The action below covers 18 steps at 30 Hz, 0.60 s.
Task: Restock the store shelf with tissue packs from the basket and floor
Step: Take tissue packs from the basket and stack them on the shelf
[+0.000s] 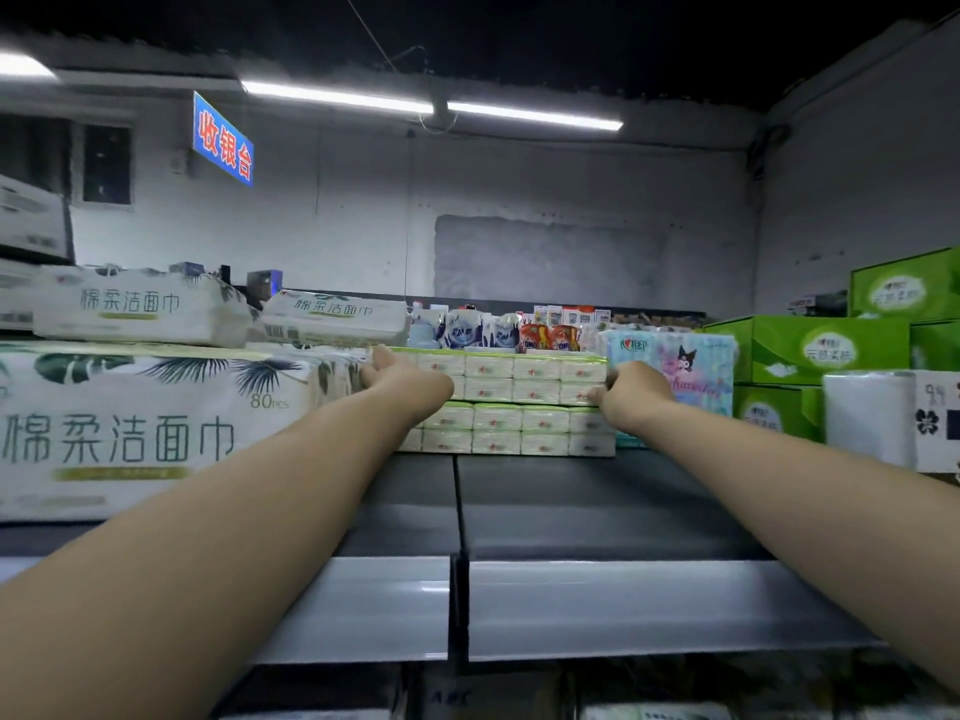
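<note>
Two stacked tissue packs (511, 407); upper pack (519, 374) is gripped endwise by curled right hand (631, 394), seemingly for squaring; left hand (400, 376) fingers hidden

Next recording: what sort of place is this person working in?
Most likely a small retail shop. A dark shelf holds stacked tissue packs beside green tissue boxes and other packaged goods, and a blue hanging sign reads cashier counter in Chinese.
</note>
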### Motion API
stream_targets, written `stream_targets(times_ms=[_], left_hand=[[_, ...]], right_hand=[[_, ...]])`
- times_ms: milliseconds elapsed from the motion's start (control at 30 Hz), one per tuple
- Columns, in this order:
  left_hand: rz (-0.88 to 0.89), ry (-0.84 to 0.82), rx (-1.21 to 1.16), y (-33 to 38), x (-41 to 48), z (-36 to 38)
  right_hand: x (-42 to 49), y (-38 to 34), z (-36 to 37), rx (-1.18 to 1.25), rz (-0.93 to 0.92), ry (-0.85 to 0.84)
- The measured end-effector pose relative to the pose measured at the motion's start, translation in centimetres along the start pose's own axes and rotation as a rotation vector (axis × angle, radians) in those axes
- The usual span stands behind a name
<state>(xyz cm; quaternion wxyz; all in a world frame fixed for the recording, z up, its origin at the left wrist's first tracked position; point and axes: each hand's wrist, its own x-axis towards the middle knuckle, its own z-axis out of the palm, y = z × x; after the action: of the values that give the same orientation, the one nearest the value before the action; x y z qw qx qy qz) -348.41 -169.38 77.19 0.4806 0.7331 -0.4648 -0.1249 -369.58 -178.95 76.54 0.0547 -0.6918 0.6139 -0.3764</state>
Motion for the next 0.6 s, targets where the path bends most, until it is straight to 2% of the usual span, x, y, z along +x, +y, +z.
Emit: stream_targets(times_ms=[100,200,367,500,600], left_hand=[[-0.022,0.049,-0.067,0.0,0.2,-0.6],[0.030,0.003,-0.041,-0.6,-0.4,-0.4],[0.133,-0.077,0.238,-0.9,-1.7,-0.4],[0.400,-0.105,0.495,0.0,-4.0,-0.7],[0.625,-0.149,0.562,1.5,-7.8,-0.3]], right_hand=[[-0.2,0.2,0.2,0.016,0.032,0.001],[-0.5,0.5,0.1,0.021,0.052,-0.023],[-2.6,-0.9,-2.4,-0.125,0.010,-0.127],[-6.6,-1.9,-5.5,-0.213,-0.114,-0.084],[-10.2,-0.6,-7.5,-0.262,-0.285,-0.036]])
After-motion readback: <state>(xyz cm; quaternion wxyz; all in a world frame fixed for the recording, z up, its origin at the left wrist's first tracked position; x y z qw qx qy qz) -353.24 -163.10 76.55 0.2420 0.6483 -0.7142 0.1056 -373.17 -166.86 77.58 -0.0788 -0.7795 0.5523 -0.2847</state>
